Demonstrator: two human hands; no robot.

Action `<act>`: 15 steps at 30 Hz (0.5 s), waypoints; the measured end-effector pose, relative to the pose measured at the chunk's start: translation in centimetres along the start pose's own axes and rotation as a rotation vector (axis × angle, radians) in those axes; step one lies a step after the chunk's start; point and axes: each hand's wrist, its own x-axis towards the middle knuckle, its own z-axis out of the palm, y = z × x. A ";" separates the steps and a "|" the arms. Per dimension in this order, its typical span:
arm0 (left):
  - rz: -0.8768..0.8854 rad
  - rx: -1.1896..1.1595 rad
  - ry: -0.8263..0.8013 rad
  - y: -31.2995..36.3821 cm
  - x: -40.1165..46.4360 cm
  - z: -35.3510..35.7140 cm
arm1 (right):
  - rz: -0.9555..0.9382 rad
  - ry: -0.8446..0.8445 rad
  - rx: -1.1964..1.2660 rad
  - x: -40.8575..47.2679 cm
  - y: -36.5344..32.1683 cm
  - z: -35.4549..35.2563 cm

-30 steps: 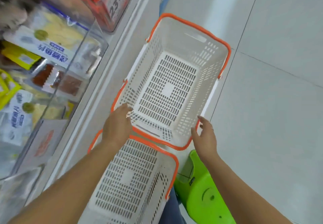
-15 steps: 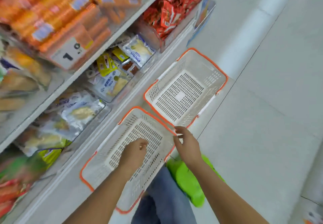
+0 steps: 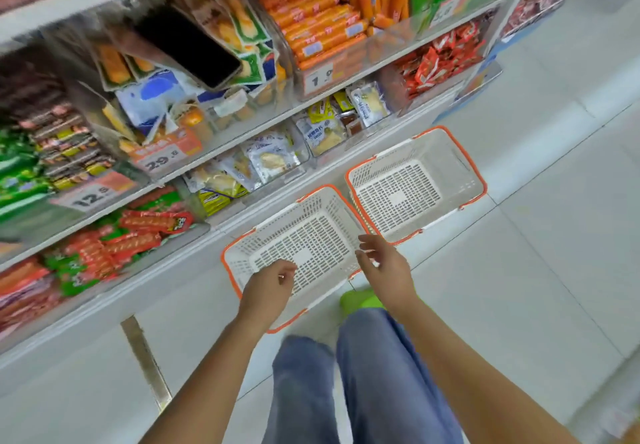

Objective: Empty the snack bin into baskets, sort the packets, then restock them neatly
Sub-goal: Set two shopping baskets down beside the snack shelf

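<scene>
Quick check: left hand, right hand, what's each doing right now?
Left hand: fingers loosely curled, holding nothing, above the near basket.
Right hand: open, fingers relaxed, holding nothing.

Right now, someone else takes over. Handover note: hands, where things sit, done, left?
Left hand: loosely curled, holding nothing, above the near basket.
Right hand: fingers relaxed, holding nothing, at that basket's right rim.
Far basket sits on the floor beside the near one, along the shelf base. Both are empty.
Snack bin with pale packets is on the lowest shelf, full.
Done: baskets placed.
Left: empty the bin into the baskets, sort the packets, restock.
</scene>
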 end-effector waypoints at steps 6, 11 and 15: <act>-0.005 -0.105 0.192 0.7 -1.1 -4.5 | -0.180 -0.090 -0.145 1.4 -5.7 -0.3; -0.026 -0.178 0.276 2.4 1.6 -4.5 | -0.294 -0.168 -0.324 6.3 -7.5 -1.2; -0.077 -0.133 0.394 3.7 6.7 -2.0 | -0.412 -0.228 -0.456 13.7 -5.7 -1.9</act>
